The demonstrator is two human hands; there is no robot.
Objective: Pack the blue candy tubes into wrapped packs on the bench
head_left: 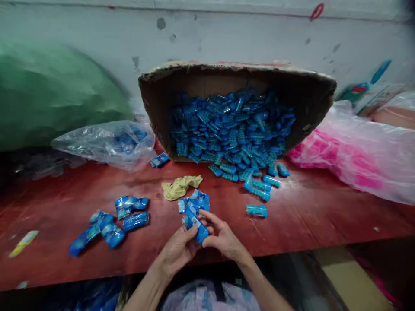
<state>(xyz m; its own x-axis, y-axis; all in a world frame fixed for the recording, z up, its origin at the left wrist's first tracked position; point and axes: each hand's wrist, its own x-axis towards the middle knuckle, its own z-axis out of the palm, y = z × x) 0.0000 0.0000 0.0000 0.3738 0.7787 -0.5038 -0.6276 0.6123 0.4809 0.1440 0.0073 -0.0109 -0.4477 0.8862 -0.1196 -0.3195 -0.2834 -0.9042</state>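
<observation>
My left hand (177, 250) and my right hand (223, 238) meet over the near edge of the red table (308, 216). Together they grip a small blue packet (197, 228), with more blue packets (196, 201) just beyond the fingers. A tipped cardboard box (311, 93) at the back spills several small blue pieces (233, 129) onto the table. Filled blue packets (110, 224) lie in a loose group to the left of my hands. One loose blue piece (256, 210) lies to the right of my right hand.
A crumpled yellow cloth (180, 186) lies behind my hands. A clear plastic bag (106, 142) with blue pieces sits left of the box, a pink-filled plastic bag (356, 157) to the right. A green sack (48, 95) stands at the far left. A grey wall runs behind.
</observation>
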